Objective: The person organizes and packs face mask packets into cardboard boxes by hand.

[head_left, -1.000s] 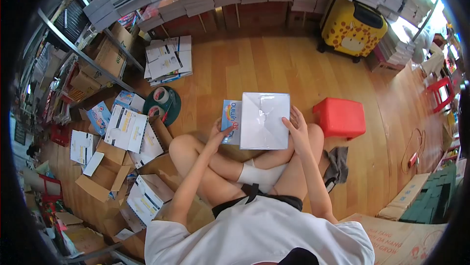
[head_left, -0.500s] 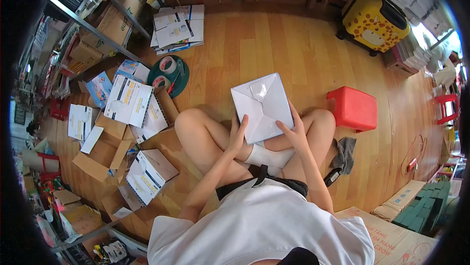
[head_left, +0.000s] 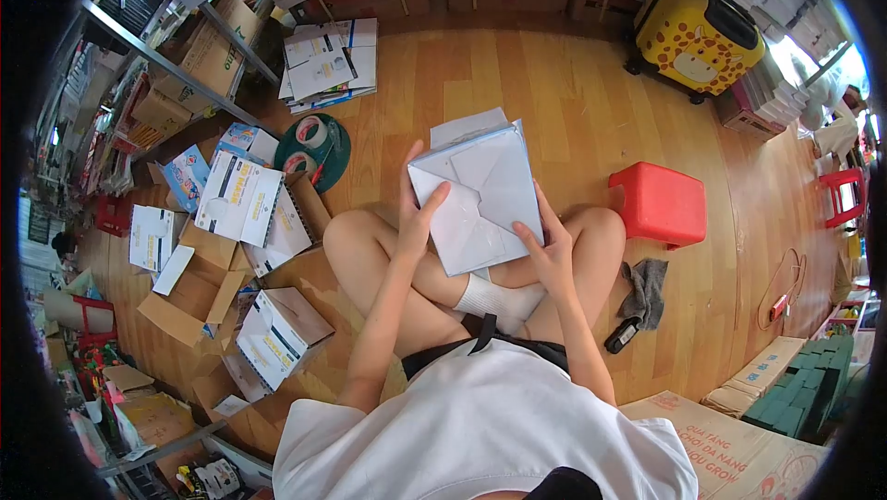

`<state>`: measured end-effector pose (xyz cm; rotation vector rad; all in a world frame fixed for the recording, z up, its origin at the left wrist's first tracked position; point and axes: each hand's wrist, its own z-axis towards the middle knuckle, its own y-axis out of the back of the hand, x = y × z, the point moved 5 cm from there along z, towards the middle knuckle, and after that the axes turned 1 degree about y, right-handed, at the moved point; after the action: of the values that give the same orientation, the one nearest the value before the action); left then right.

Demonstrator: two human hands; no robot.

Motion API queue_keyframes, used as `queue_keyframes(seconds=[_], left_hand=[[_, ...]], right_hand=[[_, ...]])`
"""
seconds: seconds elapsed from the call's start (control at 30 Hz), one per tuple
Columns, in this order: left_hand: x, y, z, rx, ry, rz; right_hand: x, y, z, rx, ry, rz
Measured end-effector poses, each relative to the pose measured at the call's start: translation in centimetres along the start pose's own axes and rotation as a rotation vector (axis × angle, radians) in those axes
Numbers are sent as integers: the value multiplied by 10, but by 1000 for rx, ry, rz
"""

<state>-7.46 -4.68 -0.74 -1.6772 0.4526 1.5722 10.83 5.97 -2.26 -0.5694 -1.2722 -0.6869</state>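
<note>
I sit cross-legged on the wooden floor and hold a white wrapped ream of paper [head_left: 485,195] tilted up above my knees. Its folded wrapper seams face me. My left hand [head_left: 418,213] grips its left side, fingers over the front face. My right hand [head_left: 545,246] holds its lower right edge. A second white pack [head_left: 462,126] shows just behind the top of the one I hold.
A red plastic stool [head_left: 658,204] stands to my right, a grey cloth [head_left: 642,287] and a black tool beside it. Open cardboard boxes [head_left: 199,301] and paper packs [head_left: 238,200] lie at my left. Green tape rolls [head_left: 312,147], a yellow suitcase [head_left: 698,33], stacked shelves behind.
The white ream has been lifted and turned further upright. My left hand moved from its lower edge up onto its left side. The blue-printed pack seen earlier is hidden now.
</note>
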Motion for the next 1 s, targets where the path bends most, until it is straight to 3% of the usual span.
queue_keyframes(seconds=[0.1,0.37,0.47,0.6,0.63,0.73,0.8,0.9,1.0], left_hand=[[3,1,-7,66,17,89],[8,-47,-47,257,-242,396],[10,-73,-64,380,-209,67],[22,-90,-83,435,-151,54],[16,-93,-84,377,-232,55],[-2,-92,-83,209,-96,-253],[14,-76,-79,5,-45,-338],[43,-36,-75,-288,187,-524],[43,-11,-69,-321,207,-634]], right_hand=[[4,3,-5,-43,0,-60],[34,1,-4,-238,128,-200],[40,-3,-6,-190,92,-209],[64,-31,-11,157,319,-192],[67,-38,-12,215,337,-163],[66,-54,-17,359,323,-195],[60,-60,-17,422,271,-45],[52,-68,-11,490,241,-138],[63,-42,-10,261,231,-128]])
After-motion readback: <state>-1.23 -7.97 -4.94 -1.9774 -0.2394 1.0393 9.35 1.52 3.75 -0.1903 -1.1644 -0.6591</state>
